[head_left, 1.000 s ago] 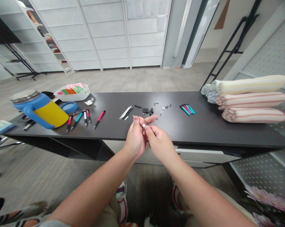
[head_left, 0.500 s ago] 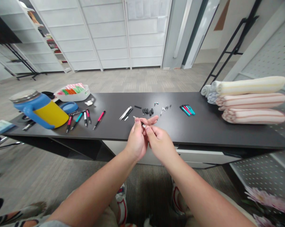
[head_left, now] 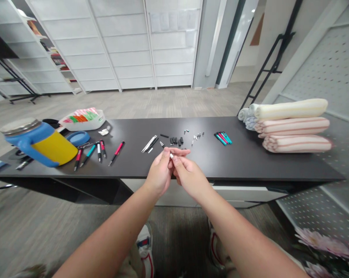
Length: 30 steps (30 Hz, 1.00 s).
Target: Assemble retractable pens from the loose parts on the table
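My left hand (head_left: 159, 174) and my right hand (head_left: 188, 175) meet above the near edge of the black table (head_left: 249, 162). Both pinch a thin pen part (head_left: 166, 150) with a white end; its dark tip sticks out past my left fingers. Just beyond lie white pen refills (head_left: 149, 143), small black pen pieces (head_left: 176, 140) and tiny metal springs and tips (head_left: 196, 136). A bundle of teal and red pens (head_left: 223, 138) rests to the right.
Several finished pens (head_left: 99, 150) lie at left beside a yellow and blue jug (head_left: 41, 143), a blue tape holder (head_left: 79, 137) and a white tray (head_left: 83, 119). Rolled towels (head_left: 293, 125) are stacked at far right. Flowers (head_left: 322, 251) show low right.
The view has shifted slightly left and down, so the table sits lower. My hands stay together on the pen part, a little closer to each other.
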Each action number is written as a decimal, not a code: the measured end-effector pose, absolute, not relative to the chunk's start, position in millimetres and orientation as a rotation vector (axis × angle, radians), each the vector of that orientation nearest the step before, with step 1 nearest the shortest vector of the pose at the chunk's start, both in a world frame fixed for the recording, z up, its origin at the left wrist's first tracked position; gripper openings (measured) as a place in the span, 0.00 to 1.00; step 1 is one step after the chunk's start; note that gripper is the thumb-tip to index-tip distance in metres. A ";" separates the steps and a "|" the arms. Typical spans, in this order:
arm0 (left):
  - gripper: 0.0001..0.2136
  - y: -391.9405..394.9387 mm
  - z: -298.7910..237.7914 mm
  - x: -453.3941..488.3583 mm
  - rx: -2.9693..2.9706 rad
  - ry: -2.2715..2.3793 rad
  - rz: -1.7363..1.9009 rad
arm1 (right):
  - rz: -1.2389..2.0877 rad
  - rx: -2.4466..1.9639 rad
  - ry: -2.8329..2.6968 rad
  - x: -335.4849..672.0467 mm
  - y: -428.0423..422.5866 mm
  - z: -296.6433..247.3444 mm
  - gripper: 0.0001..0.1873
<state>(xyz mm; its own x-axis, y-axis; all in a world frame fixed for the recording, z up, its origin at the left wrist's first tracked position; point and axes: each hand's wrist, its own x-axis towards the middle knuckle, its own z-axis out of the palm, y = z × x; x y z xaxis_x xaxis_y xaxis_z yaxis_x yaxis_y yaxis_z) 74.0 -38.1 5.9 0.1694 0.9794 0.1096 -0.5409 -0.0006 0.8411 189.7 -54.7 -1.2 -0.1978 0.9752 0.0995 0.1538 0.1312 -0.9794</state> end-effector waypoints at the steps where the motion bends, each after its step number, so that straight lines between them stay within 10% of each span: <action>1: 0.20 -35.5 4.5 72.4 0.915 0.629 1.332 | 1.165 -1.158 -1.543 190.6 -54.3 -0.9 0.28; 30: 0.12 17.1 27.5 -4.3 0.688 0.608 1.752 | 0.656 -1.414 -2.033 210.3 -55.7 5.0 0.10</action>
